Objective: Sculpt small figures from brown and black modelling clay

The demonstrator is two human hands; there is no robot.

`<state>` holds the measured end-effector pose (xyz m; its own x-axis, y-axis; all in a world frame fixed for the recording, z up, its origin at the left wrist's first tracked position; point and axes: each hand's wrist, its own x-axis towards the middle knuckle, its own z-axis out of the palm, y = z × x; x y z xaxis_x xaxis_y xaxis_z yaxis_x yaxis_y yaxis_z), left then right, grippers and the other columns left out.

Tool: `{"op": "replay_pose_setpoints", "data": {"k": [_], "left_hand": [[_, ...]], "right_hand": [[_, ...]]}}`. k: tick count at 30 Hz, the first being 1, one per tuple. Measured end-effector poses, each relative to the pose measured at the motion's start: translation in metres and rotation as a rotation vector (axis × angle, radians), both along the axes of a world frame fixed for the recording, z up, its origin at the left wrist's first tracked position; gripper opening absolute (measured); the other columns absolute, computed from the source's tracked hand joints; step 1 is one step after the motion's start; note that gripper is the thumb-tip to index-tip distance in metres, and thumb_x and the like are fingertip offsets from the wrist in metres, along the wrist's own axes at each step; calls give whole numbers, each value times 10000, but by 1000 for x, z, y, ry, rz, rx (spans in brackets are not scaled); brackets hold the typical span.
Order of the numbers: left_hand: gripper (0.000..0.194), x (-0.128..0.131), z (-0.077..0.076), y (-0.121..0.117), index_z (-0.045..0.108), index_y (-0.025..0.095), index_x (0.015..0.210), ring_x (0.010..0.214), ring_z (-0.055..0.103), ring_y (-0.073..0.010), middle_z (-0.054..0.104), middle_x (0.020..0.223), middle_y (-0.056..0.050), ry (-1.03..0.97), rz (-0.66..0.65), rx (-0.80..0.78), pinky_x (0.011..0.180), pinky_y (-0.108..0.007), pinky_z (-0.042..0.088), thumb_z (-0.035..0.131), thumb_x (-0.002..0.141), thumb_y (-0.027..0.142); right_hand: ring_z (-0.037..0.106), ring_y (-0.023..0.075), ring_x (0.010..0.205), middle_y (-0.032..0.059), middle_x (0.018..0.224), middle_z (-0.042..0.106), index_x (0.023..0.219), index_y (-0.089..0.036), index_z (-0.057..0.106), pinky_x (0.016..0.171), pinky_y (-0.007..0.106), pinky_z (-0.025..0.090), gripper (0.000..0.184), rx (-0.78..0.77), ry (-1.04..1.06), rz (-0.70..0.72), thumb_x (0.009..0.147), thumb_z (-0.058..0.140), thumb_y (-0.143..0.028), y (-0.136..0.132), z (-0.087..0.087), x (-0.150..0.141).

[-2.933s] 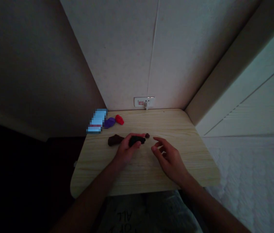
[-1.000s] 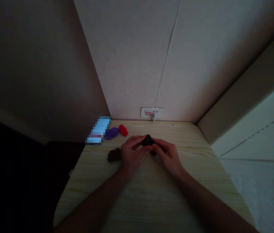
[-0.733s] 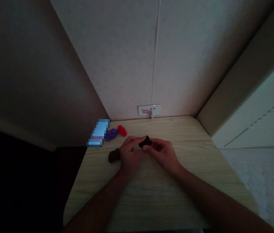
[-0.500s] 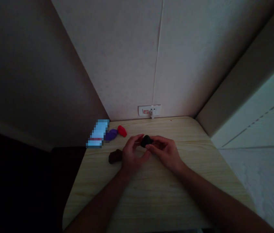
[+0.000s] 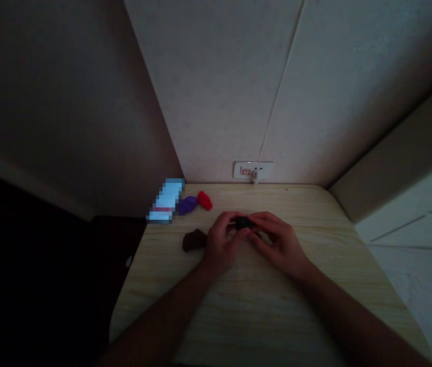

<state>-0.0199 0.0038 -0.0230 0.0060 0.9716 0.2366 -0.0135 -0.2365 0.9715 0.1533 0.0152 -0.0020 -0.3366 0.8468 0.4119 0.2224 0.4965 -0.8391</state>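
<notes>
A small black lump of what looks like modelling clay [image 5: 243, 223] is held between both hands over the middle of the table. My left hand [image 5: 220, 243] curls round its left side, with fingers behind and thumb in front. From the right, the fingertips and thumb of my right hand [image 5: 281, 243] pinch it. Fingers cover much of the lump. A dark brown lump [image 5: 194, 240] lies just left of my left hand. Farther back are a purple lump [image 5: 188, 205] and a red lump [image 5: 204, 200], side by side.
A lit phone-like screen [image 5: 166, 201], blurred out, lies at the back left corner of the light wooden table [image 5: 269, 316]. Behind the table's far edge, a wall socket [image 5: 253, 170] has a plug in it. A pale cabinet [image 5: 410, 204] stands on the right.
My left hand has closed in on the black lump, its thumb now up against it. The lump shows lower and flatter between the fingers. The whole view has shifted a little.
</notes>
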Motion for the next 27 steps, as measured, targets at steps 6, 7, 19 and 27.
{"op": "replay_pose_setpoints", "data": {"k": [6,7,19,27], "left_hand": [[205,-2,2,-2,595,209,1118,994,657,-225,681,1054,-75,145,74,4,932,-352,499,598,963,344],[196,-2,1,-2,585,211,1116,979,650,-221,669,1045,-73,183,91,20,923,-351,496,599,962,331],[230,-4,10,-5,696,228,1044,924,696,-245,759,977,-44,310,85,43,848,-338,506,757,844,322],[192,-2,13,-8,635,202,1054,899,684,-216,723,970,-51,400,53,162,815,-323,518,683,878,261]], "right_hand": [[681,216,883,94,1000,723,1274,-238,689,823,391,577,329,141,-60,-86,948,644,-256,-2,3,-1],[674,210,866,89,988,723,1268,-238,688,815,387,572,324,151,-55,-107,946,649,-258,-1,3,-1],[657,192,754,53,833,702,1111,-226,749,722,345,554,214,199,-49,-118,913,736,-305,-4,3,-2],[650,168,705,50,819,727,1066,-207,750,658,313,545,153,195,-19,-114,921,710,-237,-5,2,-3]]}}
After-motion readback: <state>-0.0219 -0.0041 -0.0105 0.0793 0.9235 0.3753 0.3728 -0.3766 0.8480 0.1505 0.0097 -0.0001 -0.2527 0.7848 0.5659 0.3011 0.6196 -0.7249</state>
